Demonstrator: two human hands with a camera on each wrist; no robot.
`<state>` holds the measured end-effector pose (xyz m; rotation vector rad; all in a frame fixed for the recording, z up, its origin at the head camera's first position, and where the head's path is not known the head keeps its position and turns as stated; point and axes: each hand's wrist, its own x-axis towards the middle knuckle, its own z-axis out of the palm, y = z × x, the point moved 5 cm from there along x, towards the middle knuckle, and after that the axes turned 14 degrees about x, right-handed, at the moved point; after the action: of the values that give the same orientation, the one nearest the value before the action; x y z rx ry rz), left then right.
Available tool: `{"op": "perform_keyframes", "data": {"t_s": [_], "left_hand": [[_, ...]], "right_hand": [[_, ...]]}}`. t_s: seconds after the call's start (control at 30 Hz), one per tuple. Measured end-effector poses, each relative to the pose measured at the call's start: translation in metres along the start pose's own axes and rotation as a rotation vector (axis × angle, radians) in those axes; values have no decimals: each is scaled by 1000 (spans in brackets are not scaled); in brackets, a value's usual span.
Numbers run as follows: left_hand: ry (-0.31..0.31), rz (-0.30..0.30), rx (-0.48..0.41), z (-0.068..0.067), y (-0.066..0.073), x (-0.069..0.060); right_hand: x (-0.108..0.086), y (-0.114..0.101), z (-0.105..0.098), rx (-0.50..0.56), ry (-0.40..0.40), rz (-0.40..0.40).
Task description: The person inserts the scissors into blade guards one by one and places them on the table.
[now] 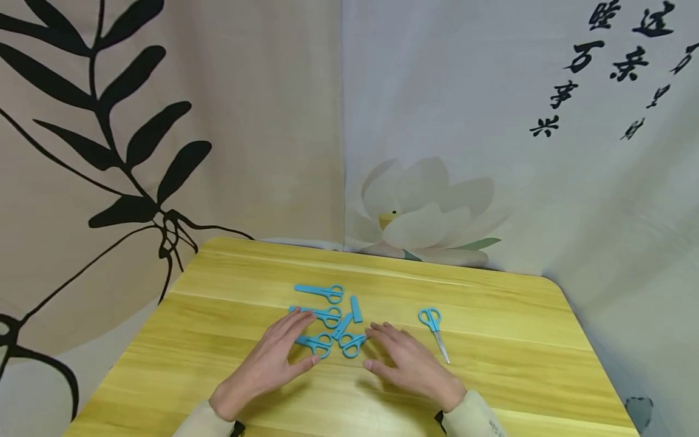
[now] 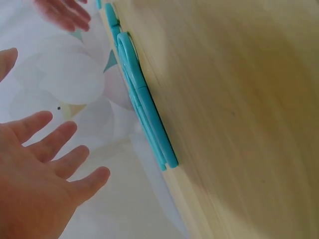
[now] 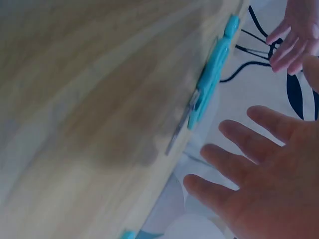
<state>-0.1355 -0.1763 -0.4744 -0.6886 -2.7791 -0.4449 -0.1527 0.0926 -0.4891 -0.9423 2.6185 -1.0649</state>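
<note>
- Hands nearest: left hand (image 1: 275, 358) and right hand (image 1: 403, 362) have fingers spread, hold nothing, and hang above the table (image 1: 519, 334).
- Near-left scissors (image 1: 307, 341): sheathed, rings to the right, close to the next pair's rings. Possible snag: pulling one could drag the other.
- Near-right scissors (image 1: 357, 341): right wrist view shows a bare blade (image 3: 180, 124) under the right hand. Main hazard, my judgement: a nicked fingertip if that hand drops or sweeps left carelessly.
- Right scissors (image 1: 436, 330): well apart from the cluster, bare, tip pointing near. Sleeve or wrist swung right could brush the tip.
- Near loose sheath (image 1: 344, 325): lies slanted among the scissors; a wide grab might knock it away.
- Middle scissors (image 1: 323, 314): overlapped by left fingertips in head view; a hasty dip could shove them into the sheath.
- Far loose sheath (image 1: 356, 309): small and light-looking; could skid if pressed off-centre.
- Far scissors (image 1: 308, 289): sheathed; reaching there might drag a sleeve over nearer pairs.
</note>
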Motion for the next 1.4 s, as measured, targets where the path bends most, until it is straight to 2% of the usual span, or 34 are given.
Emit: {"op": "perform_keyframes", "data": {"t_s": [0.23,0.43,0.6,0.87,0.97,1.17,1.27,1.4], "left_hand": [[2,11,-9,2,1,2],[-12,15,-21,5,2,5],[-31,4,-20,6,2,6],[-47,-12,-21,6,2,8],[-52,-20,-27,5,1,6],[-41,0,-27,5,1,8],[-42,3,-25,5,1,8],[-56,2,-34,6,2,8]], "right_hand": [[1,6,9,21,-75,48],[-1,14,8,59,-86,88],[-10,27,-1,90,-80,123],[-25,48,-24,184,-51,167],[-27,51,-27,172,-19,177],[-28,53,-31,101,107,246],[-24,54,-29,74,102,249],[-16,53,-27,75,62,202]]}}
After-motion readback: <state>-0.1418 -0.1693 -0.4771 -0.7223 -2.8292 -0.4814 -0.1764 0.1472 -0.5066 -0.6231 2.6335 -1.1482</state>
